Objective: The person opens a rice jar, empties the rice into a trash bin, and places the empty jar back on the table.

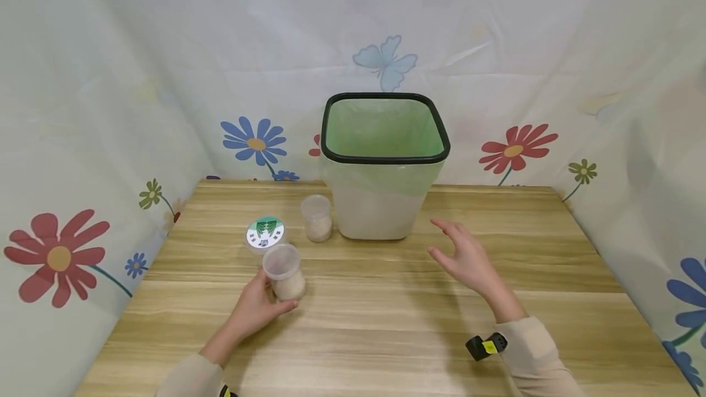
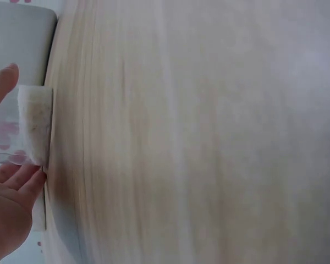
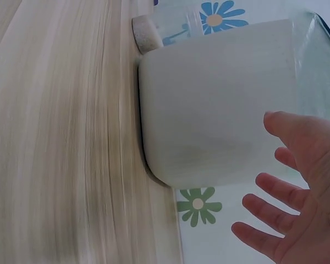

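Observation:
A clear plastic cup (image 1: 284,274) with pale contents stands upright on the table. My left hand (image 1: 254,308) is around its near left side, fingers touching it and thumb stretched out straight; in the left wrist view the thumb (image 2: 3,82) looks apart from the cup's pale fill (image 2: 36,121). Just behind it is a tub with a green and white printed lid (image 1: 265,233). Another clear cup (image 1: 317,219) with pale contents stands beside the bin. My right hand (image 1: 463,259) hovers right of the bin, fingers spread, holding nothing.
A white trash bin (image 1: 380,201) with a black rim (image 1: 386,159) and a light green liner (image 1: 386,127) stands at the back of the wood-grain table (image 1: 353,348). Flower-printed cloth (image 1: 220,48) hangs behind and at both sides.

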`<state>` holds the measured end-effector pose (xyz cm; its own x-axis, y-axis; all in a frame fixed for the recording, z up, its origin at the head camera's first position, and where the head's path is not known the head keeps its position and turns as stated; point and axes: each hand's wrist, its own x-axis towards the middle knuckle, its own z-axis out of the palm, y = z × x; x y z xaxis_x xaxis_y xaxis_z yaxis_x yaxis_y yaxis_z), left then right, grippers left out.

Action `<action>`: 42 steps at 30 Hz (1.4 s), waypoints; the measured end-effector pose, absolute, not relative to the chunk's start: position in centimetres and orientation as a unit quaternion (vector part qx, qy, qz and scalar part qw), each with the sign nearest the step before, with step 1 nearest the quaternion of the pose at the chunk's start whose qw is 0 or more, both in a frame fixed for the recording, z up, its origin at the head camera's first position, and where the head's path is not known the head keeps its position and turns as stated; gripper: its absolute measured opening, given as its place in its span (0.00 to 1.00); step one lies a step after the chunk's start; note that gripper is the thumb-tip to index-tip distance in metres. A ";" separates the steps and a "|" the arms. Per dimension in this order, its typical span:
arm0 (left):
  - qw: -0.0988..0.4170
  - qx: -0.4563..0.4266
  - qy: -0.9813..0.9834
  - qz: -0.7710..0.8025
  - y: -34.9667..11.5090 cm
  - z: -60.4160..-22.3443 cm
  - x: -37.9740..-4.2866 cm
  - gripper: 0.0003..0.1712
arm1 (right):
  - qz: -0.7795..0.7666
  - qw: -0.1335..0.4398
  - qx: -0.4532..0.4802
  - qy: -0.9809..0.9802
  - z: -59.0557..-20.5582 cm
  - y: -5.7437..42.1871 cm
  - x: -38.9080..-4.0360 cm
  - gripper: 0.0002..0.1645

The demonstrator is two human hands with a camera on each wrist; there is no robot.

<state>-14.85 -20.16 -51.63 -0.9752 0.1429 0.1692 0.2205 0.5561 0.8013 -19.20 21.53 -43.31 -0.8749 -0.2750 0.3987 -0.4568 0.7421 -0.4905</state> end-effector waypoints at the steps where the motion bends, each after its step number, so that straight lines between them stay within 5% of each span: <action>1: 0.041 -0.099 -0.880 -0.463 -20.0 -51.6 -14.9 0.51 | 0.299 0.153 0.200 -0.921 -43.3 21.4 -19.2 0.34; 20: 0.041 -0.093 -0.876 -0.472 -18.1 -51.3 -16.1 0.41 | 0.298 0.148 0.226 -0.915 -42.9 19.1 -19.1 0.36; 42: 0.037 -0.151 -0.906 -0.393 -16.1 -48.4 -18.7 0.44 | 0.301 0.137 0.236 -0.914 -42.2 18.0 -19.1 0.38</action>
